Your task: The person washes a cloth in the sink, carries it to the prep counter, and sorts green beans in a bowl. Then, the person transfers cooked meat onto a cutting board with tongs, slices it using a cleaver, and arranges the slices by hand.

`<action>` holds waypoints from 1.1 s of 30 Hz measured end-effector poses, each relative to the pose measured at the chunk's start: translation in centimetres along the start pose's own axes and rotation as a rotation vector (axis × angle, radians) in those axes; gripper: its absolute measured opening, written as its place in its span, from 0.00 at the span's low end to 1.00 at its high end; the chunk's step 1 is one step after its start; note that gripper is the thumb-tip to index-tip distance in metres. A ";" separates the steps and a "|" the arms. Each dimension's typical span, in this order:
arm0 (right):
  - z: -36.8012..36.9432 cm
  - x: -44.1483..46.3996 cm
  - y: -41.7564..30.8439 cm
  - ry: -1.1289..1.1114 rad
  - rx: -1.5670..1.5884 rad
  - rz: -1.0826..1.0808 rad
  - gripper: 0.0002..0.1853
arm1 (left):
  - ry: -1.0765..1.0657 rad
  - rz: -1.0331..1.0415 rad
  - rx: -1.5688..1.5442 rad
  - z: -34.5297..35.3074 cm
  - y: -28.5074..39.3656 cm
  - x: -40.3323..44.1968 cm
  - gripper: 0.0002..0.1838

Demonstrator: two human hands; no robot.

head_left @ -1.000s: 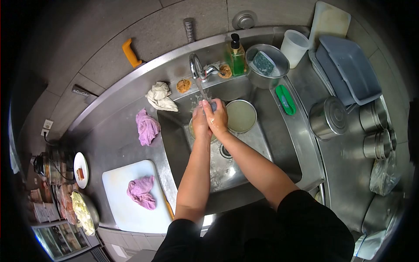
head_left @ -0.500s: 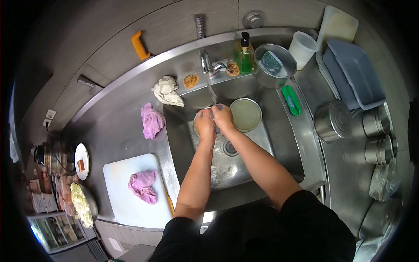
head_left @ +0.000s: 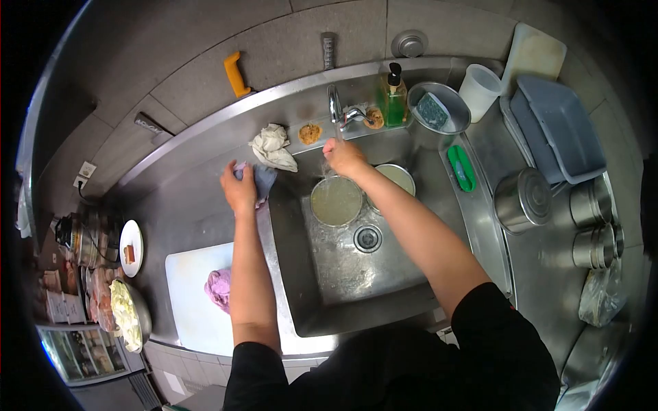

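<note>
My left hand (head_left: pixel 240 190) is closed on a grey-blue cloth (head_left: pixel 264 181) at the sink's left edge, over a pink cloth (head_left: pixel 240 170) that it mostly covers. Under the running tap (head_left: pixel 334 104), my right hand (head_left: pixel 346 157) has its fingers curled in the water, and no object shows in it. Below it in the sink (head_left: pixel 343 270) stands a round metal container (head_left: pixel 336 201) with cloudy liquid. A second round container (head_left: pixel 394 181) of similar liquid sits to its right, partly hidden by my right forearm.
A white cloth (head_left: pixel 273 146) and scouring pads (head_left: pixel 310 133) lie along the back ledge near a green soap bottle (head_left: pixel 395 99). At left is a white cutting board (head_left: pixel 199 294) with another pink cloth (head_left: pixel 218 289). Pots (head_left: pixel 523 198) and grey tubs (head_left: pixel 562 130) stand at right.
My hands have parted. The left moved left out of the sink with the grey-blue cloth; the right rose toward the tap. The container beneath them is uncovered.
</note>
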State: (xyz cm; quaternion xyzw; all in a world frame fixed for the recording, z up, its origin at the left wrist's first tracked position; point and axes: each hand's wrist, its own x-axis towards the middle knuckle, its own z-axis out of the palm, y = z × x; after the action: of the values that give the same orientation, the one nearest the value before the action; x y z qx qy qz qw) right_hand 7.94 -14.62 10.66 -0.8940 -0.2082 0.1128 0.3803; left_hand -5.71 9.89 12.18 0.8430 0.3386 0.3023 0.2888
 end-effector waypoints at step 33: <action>7.6 -11.8 9.5 0.023 0.370 -0.011 0.17 | -0.575 0.205 -0.289 -7.7 -1.0 -22.3 0.20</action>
State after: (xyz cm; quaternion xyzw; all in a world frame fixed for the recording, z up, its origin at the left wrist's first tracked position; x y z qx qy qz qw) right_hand -2.58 -21.10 -0.96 -0.8090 -0.1845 0.1368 0.5411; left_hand -24.66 -3.94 9.54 0.8738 0.1102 0.1243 0.4570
